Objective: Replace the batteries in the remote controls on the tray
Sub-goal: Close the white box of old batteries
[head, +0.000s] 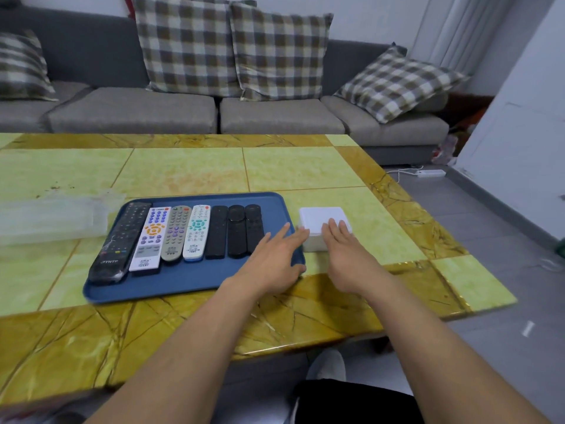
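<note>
Blue tray (189, 286) holds seven remotes (174, 234) side by side, buttons up.

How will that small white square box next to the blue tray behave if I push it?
The small white square box looks squat and flat-bottomed, so it should slide rather than tip or roll. The glossy tiled table probably lets it slip easily. Its weight can't be judged; the contents are hidden.

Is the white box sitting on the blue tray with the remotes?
No, the white box sits on the table just off the right edge of the blue tray, while the remotes lie on the tray.
</note>
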### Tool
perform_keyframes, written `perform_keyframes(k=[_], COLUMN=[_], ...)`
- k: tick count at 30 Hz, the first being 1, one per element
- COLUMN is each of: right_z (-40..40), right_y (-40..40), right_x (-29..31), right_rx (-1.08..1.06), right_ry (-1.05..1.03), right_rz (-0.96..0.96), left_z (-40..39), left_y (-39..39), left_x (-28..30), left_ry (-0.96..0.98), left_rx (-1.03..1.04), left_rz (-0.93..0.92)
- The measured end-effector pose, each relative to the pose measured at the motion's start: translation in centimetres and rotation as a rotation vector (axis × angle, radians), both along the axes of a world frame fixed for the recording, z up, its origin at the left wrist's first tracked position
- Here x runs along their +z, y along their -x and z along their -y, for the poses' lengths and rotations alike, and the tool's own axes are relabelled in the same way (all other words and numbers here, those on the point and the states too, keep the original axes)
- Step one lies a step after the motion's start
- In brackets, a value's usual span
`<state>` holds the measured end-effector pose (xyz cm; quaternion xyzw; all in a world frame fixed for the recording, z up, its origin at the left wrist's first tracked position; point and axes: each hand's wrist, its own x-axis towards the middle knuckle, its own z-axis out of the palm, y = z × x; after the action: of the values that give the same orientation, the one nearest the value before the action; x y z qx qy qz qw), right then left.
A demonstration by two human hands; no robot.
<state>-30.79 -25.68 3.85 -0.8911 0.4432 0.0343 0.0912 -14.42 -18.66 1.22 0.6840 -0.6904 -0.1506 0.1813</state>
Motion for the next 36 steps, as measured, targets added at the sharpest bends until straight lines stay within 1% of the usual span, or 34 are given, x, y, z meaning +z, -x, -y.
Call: perform_keyframes(k=[3, 5, 7, 9, 12, 15, 18, 20, 23, 25, 28, 30, 33, 35, 36], right_z=[-0.5, -0.6, -0.6, -1.0, -3.2, -7.1, -10.3, -11.6, -12.1, -12.0, -11.6, -11.5, -11.2, -10.2, -9.7], right_y=[0.2, 0.2, -0.7, -2.3, -7.7, -14.3, -19.6, -22.7, -27.8, -31.4, -35.9, -37.6, -39.3, -40.2, -40.9], right_x=[-0.5, -0.7, -0.5, 0.1, 0.5, 0.8, 1.9, 2.6, 2.9, 2.8, 2.5, 2.5, 2.6, 2.8, 3.0], right_rx=[-0.028, -0.071, -0.128, -0.175, -0.084, 0.116, 0.311, 0.381, 0.389, 0.408, 0.474, 0.416, 0.299, 0.233, 0.19], right_ry=[-0.002, 0.051, 0.138, 0.204, 0.189, 0.128, 0.066, -0.013, -0.147, -0.185, -0.214, -0.224, -0.159, -0.113, -0.116], right_rz=[-0.002, 0.003, 0.065, 0.173, 0.362, 0.435, 0.473, 0.485, 0.514, 0.478, 0.355, 0.399, 0.596, 0.598, 0.551], left_z=[-0.2, -0.7, -1.6, -2.8, -5.6, -9.6, -13.0, -14.7, -16.1, -16.6, -17.4, -18.1, -19.5, -20.3, -20.8], left_y=[-0.1, -0.7, -2.2, -4.2, -8.6, -13.3, -18.4, -22.0, -26.4, -28.8, -31.7, -32.8, -33.1, -32.9, -33.0], left_x=[0.1, 0.4, 1.0, 1.8, 2.9, 3.8, 4.2, 4.6, 5.8, 6.2, 6.1, 5.8, 4.9, 4.6, 4.5], left_ry=[0.035, 0.085, 0.132, 0.172, 0.204, 0.271, 0.281, 0.194, 0.048, 0.003, -0.103, -0.141, -0.067, 0.018, 0.041], left_rx=[0.006, 0.035, 0.1, 0.187, 0.335, 0.525, 0.678, 0.717, 0.729, 0.72, 0.707, 0.709, 0.697, 0.697, 0.702], left_rz=[-0.056, -0.098, -0.125, -0.153, -0.213, -0.268, -0.114, 0.003, 0.127, 0.168, 0.275, 0.328, 0.373, 0.347, 0.31])
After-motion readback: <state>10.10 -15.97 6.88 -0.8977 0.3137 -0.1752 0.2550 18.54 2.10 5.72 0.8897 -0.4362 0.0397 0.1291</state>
